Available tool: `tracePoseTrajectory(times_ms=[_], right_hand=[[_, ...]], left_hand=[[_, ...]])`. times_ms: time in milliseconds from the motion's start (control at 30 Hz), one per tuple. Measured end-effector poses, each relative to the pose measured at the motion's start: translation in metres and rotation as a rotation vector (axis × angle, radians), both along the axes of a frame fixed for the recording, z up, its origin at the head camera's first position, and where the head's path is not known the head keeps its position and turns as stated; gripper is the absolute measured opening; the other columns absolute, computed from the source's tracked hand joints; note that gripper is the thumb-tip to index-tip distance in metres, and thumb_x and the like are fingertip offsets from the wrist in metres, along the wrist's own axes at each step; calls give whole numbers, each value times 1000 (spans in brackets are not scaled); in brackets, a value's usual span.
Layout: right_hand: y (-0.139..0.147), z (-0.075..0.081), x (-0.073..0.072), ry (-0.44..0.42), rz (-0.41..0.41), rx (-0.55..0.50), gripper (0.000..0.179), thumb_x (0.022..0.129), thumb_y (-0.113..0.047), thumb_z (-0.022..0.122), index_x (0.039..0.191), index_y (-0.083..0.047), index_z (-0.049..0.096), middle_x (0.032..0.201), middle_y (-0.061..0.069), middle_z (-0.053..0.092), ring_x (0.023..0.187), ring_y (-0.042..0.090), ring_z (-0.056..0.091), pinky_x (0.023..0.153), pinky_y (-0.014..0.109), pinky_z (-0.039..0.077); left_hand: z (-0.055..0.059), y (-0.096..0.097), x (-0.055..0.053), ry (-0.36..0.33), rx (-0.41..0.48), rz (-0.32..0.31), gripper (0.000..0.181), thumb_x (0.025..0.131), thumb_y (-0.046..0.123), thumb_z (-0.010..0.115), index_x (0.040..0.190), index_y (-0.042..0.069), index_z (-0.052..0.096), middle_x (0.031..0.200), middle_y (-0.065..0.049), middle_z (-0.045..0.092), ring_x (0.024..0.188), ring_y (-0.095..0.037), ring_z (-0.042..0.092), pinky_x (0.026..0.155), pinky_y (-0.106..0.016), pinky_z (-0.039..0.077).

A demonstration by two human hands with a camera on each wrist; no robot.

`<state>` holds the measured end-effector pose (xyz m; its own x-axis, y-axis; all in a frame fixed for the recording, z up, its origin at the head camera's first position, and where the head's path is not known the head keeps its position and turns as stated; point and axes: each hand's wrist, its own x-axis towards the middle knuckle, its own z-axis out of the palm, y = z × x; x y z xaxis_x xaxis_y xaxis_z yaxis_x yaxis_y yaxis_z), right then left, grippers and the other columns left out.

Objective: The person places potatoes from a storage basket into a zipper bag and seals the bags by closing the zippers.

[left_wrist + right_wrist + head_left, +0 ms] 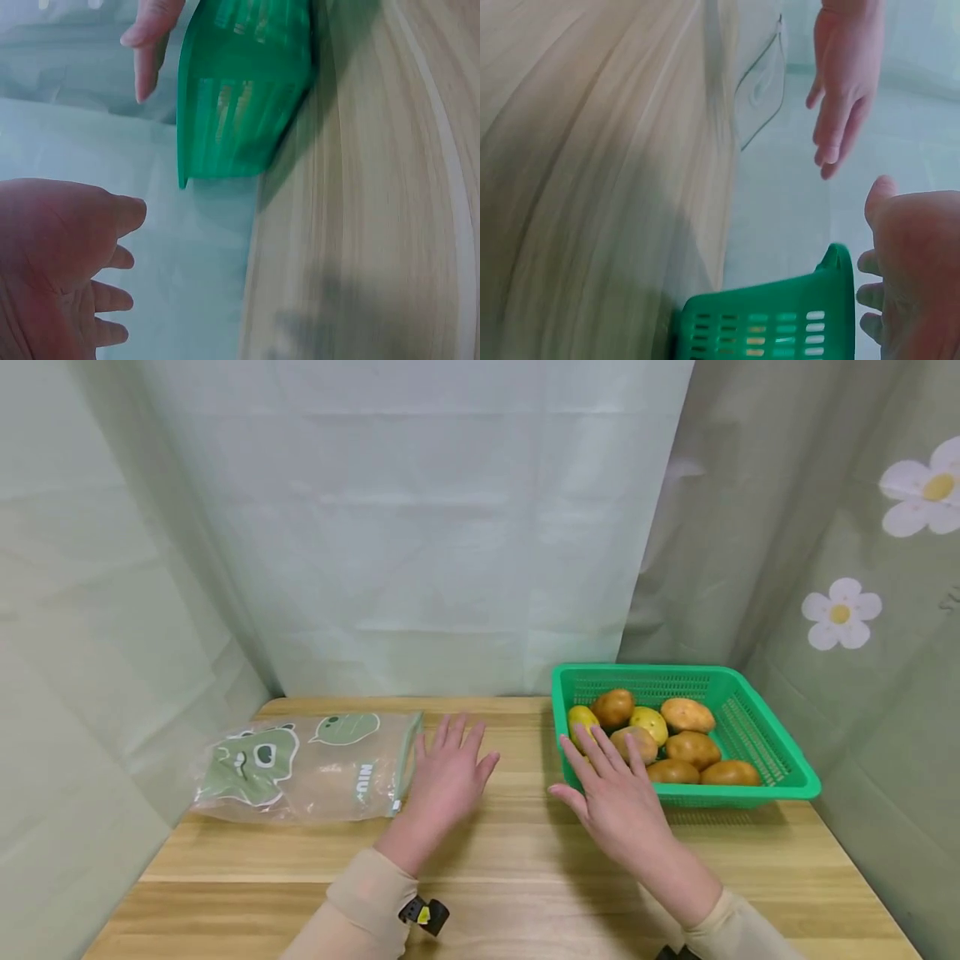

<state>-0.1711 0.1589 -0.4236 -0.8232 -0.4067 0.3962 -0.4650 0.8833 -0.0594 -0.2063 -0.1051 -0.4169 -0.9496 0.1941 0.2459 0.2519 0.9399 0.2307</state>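
Observation:
My left hand (448, 777), fingers spread and nothing held, hovers over the table just right of the opening of a clear zip bag (315, 768) printed with green cartoon shapes. The bag lies flat on its side. My right hand (618, 797) is held palm down above the front left corner of a green plastic basket (776, 792), its fingers straight. In the basket lie several potatoes (692, 749), some brown and some yellowish; the right fingers hide part of them. The right wrist view shows the right hand (919, 262) above the basket's rim (844, 292), apart from it.
A wooden table (510, 877) carries the bag on the left and the basket on the right. Pale cloth curtains (420, 527) stand close behind and on both sides. White flowers (842, 614) are printed on the right curtain.

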Motion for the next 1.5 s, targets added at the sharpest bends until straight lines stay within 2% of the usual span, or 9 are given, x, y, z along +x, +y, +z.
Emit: tracePoseTrajectory(times_ms=[300,567,767,1033,1267,1500], right_hand=[[-20,0,-2,29,36,-4,74,110,-53,59,168,-10,47,176,14,37,163,38,32,133,63,11],[-42,3,-6,35,79,4,73,109,-51,62,168,-10,47,177,15,33,164,36,30,133,63,15],[-56,3,-8,50,109,11,72,110,-50,61,168,-9,48,176,16,35,163,36,33,132,63,19],[-76,5,-11,-3,144,-19,69,113,-48,56,168,-8,46,177,16,34,163,38,32,133,61,18],[-89,-2,-17,-30,171,-38,69,115,-51,44,167,-6,47,174,18,39,160,39,37,131,62,23],[-105,-9,-27,-135,160,-19,70,115,-50,48,170,-8,42,176,17,35,163,38,31,132,62,18]], left_hand=[[-1,-25,-5,-23,22,59,61,113,46,59,162,9,54,172,-21,40,162,-47,28,126,-76,20],[3,-50,-6,-49,11,115,62,114,44,57,164,7,51,173,-22,38,162,-48,28,127,-75,16],[5,-66,-7,-27,18,142,63,113,41,59,164,6,50,171,-26,40,160,-51,31,125,-78,19],[8,-83,-6,-18,20,174,59,114,37,59,162,3,52,170,-29,39,159,-53,31,124,-80,18],[8,-90,-7,-58,13,203,62,114,37,57,165,3,48,172,-29,35,160,-53,27,125,-80,14],[5,-92,-8,-81,15,218,63,114,36,57,165,1,46,173,-30,33,160,-55,27,125,-80,15]])
